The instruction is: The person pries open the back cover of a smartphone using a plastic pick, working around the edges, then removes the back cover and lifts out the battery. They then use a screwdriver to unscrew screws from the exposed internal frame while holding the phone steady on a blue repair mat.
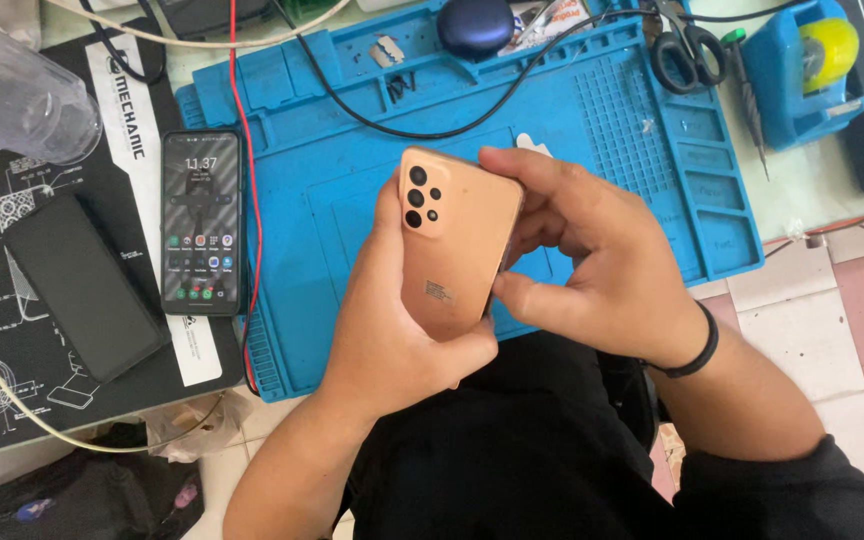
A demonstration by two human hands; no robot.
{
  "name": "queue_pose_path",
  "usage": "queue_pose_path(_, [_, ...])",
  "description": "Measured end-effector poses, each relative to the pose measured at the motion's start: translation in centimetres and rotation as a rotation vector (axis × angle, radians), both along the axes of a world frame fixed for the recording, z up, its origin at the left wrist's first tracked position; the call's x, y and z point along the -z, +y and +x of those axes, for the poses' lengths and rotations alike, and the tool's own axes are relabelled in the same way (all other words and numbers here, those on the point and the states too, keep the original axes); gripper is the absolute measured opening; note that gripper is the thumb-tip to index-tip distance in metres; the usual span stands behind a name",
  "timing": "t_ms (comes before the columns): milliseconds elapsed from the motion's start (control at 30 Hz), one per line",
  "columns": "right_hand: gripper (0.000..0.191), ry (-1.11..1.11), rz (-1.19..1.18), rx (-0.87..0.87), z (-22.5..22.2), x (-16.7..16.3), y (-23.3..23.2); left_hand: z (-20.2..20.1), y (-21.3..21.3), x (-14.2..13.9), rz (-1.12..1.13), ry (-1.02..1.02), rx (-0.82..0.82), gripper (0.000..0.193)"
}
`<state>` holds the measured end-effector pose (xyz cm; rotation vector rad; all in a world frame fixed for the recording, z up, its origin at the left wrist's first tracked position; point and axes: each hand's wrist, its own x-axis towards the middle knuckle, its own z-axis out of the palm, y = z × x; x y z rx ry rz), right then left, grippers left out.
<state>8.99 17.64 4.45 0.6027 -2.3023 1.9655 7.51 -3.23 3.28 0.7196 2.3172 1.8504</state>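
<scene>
I hold a peach-coloured smartphone [454,240] back side up above the blue work mat [352,180]. Its camera cluster sits at the upper left of the back. My left hand [392,330] cradles the phone from below and along its left edge. My right hand [592,260] grips the phone's right edge, fingers curled over the top corner and thumb pressing near the lower side. A black band circles my right wrist.
A lit smartphone [202,222] and a dark phone [84,285] lie on a black mat at left. Scissors [687,50], a blue tape dispenser [807,65], a dark round case [475,25] and cables lie at the back. A clear plastic container [17,90] is far left.
</scene>
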Motion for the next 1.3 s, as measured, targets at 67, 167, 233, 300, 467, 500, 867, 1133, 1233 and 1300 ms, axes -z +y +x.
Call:
queue_pose_path(67, [0.073,0.013,0.030,0.032,0.3,0.0,0.0,0.3,0.1,0.0,-0.036,0.012,-0.008,0.111])
queue_pose_path(167, [0.067,0.054,0.059,0.071,0.5,-0.1,-0.1,0.5,0.3,0.0,-0.050,0.028,-0.003,0.113])
queue_pose_path(233, [0.063,0.096,0.103,0.099,0.5,-0.2,-0.2,0.6,0.4,-0.1,-0.032,0.003,0.000,0.110])
queue_pose_path(300, [0.058,0.141,0.179,0.137,0.6,-0.3,-0.4,0.6,0.5,-0.2,0.000,-0.060,0.004,0.104])
queue_pose_path(467, [0.049,0.132,0.202,0.215,0.8,-0.3,-0.6,0.9,0.7,-0.3,0.069,-0.129,0.025,0.101])
queue_pose_path(500, [0.047,0.124,0.197,0.222,0.8,-0.2,-0.6,0.8,0.7,-0.3,0.078,-0.139,0.027,0.101])
queue_pose_path(867, [0.032,0.291,0.345,0.339,0.7,-0.2,-0.6,0.4,0.3,-0.1,0.015,-0.140,0.051,0.098])
queue_pose_path(1133, [0.014,0.262,0.390,0.398,1.1,0.2,0.3,-0.1,-0.3,-0.4,-0.098,0.008,0.075,0.105])
queue_pose_path(1233, [0.021,-0.009,0.186,0.254,1.2,-0.6,1.2,-1.0,-1.1,-0.9,-0.206,0.051,0.119,0.106])
queue_pose_path(1300, [0.033,-0.249,-0.100,0.049,0.6,-1.4,2.3,-2.0,-1.8,-1.2,-0.314,0.132,0.168,0.108])
